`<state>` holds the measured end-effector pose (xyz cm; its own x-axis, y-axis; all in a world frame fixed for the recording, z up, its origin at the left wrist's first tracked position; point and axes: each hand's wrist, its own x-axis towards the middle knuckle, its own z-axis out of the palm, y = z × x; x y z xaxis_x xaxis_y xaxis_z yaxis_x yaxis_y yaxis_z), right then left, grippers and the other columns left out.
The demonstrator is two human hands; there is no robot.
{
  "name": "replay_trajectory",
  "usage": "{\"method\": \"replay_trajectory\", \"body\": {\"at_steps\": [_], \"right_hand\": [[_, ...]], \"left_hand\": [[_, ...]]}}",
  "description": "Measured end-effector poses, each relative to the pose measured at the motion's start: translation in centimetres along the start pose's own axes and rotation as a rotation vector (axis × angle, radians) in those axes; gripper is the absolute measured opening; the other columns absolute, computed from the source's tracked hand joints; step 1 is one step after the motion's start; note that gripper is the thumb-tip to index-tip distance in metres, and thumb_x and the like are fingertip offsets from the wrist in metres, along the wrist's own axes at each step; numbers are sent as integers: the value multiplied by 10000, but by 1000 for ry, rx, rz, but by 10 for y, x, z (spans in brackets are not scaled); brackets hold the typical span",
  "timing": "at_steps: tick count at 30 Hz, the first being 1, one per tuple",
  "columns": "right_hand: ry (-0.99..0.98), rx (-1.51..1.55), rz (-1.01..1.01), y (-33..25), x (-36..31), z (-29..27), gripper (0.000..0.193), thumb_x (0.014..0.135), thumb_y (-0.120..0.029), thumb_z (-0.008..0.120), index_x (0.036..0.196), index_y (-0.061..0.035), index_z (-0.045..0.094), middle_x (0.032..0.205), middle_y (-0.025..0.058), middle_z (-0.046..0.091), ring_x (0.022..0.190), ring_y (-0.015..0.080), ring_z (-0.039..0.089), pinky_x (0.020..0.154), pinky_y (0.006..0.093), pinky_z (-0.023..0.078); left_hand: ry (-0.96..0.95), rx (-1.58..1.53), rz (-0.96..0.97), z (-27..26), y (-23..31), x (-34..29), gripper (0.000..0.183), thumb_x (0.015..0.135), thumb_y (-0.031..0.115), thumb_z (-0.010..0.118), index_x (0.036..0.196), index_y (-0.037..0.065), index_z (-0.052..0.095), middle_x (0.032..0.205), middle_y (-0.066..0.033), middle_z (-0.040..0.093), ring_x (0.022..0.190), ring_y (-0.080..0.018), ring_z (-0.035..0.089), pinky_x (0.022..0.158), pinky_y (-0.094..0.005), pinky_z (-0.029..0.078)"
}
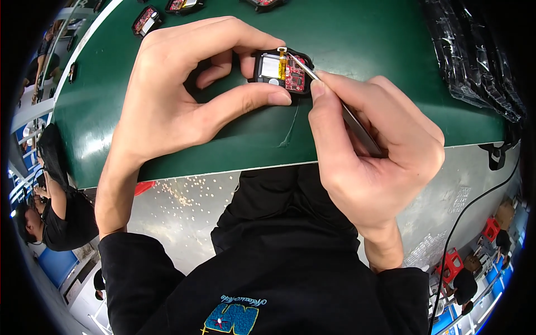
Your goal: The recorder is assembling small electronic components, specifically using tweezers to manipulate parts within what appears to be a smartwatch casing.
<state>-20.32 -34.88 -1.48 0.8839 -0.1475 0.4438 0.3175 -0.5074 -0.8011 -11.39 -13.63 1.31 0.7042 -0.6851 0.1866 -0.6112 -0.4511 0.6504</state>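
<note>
My left hand (167, 95) is closed round a small black-cased electronic device (296, 82), thumb along its near edge and index fingertip at its far edge. Inside the case lie a silver battery cell (268, 66) and a red circuit board. A yellow-orange ribbon strip (283, 70) runs between them, ending in a small whitish connector (282, 49) by the index fingertip. In my right hand (379, 139) is a pair of slim metal tweezers (304, 65), pinched between thumb and fingers. Their tip reaches the far side of the device near that connector; whether it touches cannot be made out.
More open devices (147, 21) like this one lie along the far side of the green table (223, 151). Black plastic packaging (463, 56) is piled at the right. At the left another person (61, 218) sits; red stools (451, 265) stand at lower right.
</note>
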Motion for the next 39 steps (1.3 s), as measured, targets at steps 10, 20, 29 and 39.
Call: {"method": "replay_trajectory", "body": {"at_steps": [10, 20, 29, 39], "right_hand": [[-49, 33, 81, -4, 2, -4, 119, 887, 131, 812, 989, 72, 829, 681, -25, 607, 572, 2, 474, 519, 203, 280], [-114, 108, 138, -1, 11, -18, 160, 893, 129, 815, 1035, 64, 845, 726, -26, 627, 615, -3, 500, 549, 193, 305], [-315, 3, -38, 18, 39, -39, 277, 818, 132, 854, 1069, 17, 872, 764, -13, 645, 612, 5, 483, 553, 208, 305], [-310, -32, -127, 19, 41, -31, 268, 797, 126, 859, 1040, 13, 874, 717, -3, 632, 574, 29, 468, 531, 232, 301]], "left_hand": [[-7, -4, 18, -2, -1, 0, 541, 737, 36, 948, 1254, -19, 799, 859, -38, 650, 650, -102, 405, 591, -266, 315], [6, -86, -58, -4, -1, -1, 529, 757, 31, 942, 1261, -2, 781, 900, -20, 699, 636, -80, 407, 597, -243, 327], [-24, -60, -34, -8, -1, 2, 465, 734, 48, 942, 1175, 7, 802, 838, -18, 683, 591, -87, 403, 609, -264, 371], [-72, -86, -58, -11, -6, 5, 493, 721, 73, 945, 1187, 0, 804, 911, -43, 727, 595, -82, 405, 622, -260, 384]]}}
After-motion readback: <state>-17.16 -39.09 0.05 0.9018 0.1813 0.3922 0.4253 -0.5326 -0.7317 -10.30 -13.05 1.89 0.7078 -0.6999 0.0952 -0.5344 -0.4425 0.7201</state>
